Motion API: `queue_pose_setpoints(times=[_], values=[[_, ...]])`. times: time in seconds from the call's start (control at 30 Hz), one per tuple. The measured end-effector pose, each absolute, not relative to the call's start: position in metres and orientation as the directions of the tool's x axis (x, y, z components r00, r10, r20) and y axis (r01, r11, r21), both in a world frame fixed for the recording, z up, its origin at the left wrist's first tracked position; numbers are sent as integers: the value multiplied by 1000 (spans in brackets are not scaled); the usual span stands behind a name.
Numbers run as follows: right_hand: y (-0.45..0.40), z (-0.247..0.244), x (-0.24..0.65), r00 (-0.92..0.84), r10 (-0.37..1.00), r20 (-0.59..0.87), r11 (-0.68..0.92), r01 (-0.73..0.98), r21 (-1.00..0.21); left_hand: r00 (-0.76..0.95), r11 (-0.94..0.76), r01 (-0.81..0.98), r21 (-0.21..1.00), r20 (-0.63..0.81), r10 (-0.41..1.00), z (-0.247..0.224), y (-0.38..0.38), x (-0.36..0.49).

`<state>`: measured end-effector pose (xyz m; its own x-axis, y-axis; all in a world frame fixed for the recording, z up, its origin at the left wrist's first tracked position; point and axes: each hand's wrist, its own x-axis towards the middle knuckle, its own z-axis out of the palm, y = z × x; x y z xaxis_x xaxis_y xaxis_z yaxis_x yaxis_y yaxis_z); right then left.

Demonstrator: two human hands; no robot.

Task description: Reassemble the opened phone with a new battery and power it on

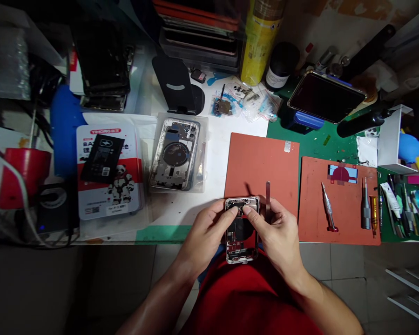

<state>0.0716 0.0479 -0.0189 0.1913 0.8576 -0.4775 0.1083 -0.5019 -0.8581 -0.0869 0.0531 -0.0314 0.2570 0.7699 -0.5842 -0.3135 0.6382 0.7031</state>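
An opened phone [242, 239], its inner parts showing within a silver frame, is gripped between both hands at the table's front edge. My left hand [207, 228] closes round its left side, the thumb pressing near the top. On the other side my right hand [279, 230] grips the frame, its thumb also on the upper inner parts. A thin flat metal pry tool [268, 197] sticks up from between my right fingers. What lies under the thumbtips is hidden. Behind the phone lies an orange mat [261, 163].
Left stands a phone housing [174, 156] on a clear tray, and a battery [103, 158] on a printed box [124, 204]. Screwdrivers [328, 207] lie on a second orange mat [312, 186] at right. Behind are a propped phone [326, 97] and a yellow spray can [260, 42].
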Motion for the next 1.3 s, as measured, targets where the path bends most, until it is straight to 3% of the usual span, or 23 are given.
queue_pose_setpoints(times=[0.2,0.6,1.3], values=[[51,-19,74,165,848,-504,-520,74,-851,363,627,-292,723,-523,771,-33,51,-97],[45,-25,72,143,872,-468,-488,191,-851,307,569,-222,791,-498,811,-37,49,-96],[45,-22,68,158,873,-461,-484,182,-856,273,563,-278,778,-498,823,-36,50,-92]])
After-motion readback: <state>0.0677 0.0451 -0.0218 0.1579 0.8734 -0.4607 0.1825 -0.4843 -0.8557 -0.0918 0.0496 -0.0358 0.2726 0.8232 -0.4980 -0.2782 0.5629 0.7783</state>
